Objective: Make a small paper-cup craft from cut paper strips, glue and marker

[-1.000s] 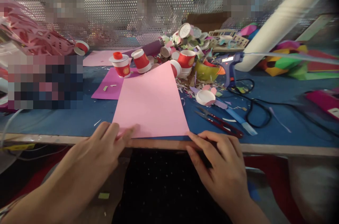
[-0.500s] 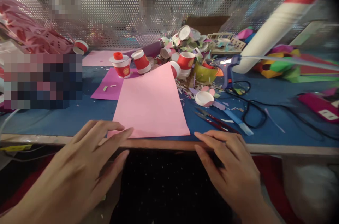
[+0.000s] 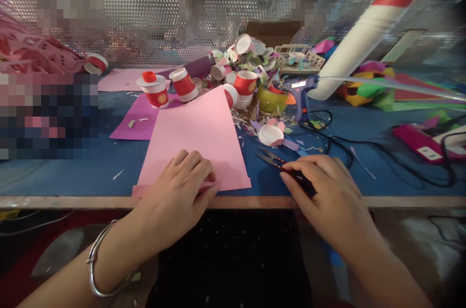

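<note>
So far your pink sheet (image 3: 196,138) lies flat on the blue counter (image 3: 65,172), its near edge just at the counter's front lip, with no fold or cut that shows across its face; any shaping of it looks to be ahead of you. Your left hand (image 3: 178,196) rests on the sheet's near edge, fingers curled down and pinching at the paper there, though how much is caught under them is hidden. Your right hand (image 3: 327,191) lies just right of the sheet, palm down, fingers loosely closed over the handle end of the red snips (image 3: 271,158), whose blades point away toward the scrap pile (image 3: 251,118). Sheet and snips lie near each other, not touching.
</note>
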### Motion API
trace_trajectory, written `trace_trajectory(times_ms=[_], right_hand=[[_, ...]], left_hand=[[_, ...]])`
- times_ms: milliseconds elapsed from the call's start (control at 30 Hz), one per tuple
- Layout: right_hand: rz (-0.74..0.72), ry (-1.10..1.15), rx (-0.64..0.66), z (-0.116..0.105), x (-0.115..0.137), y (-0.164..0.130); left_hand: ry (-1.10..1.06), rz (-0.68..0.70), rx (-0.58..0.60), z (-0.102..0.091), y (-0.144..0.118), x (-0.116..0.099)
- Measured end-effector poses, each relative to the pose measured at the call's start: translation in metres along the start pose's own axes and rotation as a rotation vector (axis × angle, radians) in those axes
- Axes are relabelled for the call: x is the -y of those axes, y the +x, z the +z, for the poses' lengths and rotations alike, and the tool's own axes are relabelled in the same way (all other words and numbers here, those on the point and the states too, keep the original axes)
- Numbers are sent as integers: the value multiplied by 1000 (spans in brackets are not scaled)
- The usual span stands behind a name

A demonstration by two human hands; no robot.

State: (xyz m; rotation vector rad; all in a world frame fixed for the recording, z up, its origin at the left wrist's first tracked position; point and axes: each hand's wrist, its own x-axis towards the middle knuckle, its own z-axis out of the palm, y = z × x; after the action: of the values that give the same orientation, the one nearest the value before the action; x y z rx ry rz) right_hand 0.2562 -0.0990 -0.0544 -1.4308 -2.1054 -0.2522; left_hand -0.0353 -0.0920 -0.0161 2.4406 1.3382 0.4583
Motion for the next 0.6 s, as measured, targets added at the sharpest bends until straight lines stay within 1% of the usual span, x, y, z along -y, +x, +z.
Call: trace_trajectory(times_ms=[100,233,467,600], right_hand=[[16,55,41,-2,-2,1],[-9,114,69,-9,-4,-6],[-71,133,129,-20,-10,-16],[-98,170,135,-25,-8,-18]], left_hand=[[-50,4,27,-2,3,1],[-95,-12,46,-3,5,1],[-192,-57,-59,6,-2,-1],[-202,-57,-5,2,0,0]])
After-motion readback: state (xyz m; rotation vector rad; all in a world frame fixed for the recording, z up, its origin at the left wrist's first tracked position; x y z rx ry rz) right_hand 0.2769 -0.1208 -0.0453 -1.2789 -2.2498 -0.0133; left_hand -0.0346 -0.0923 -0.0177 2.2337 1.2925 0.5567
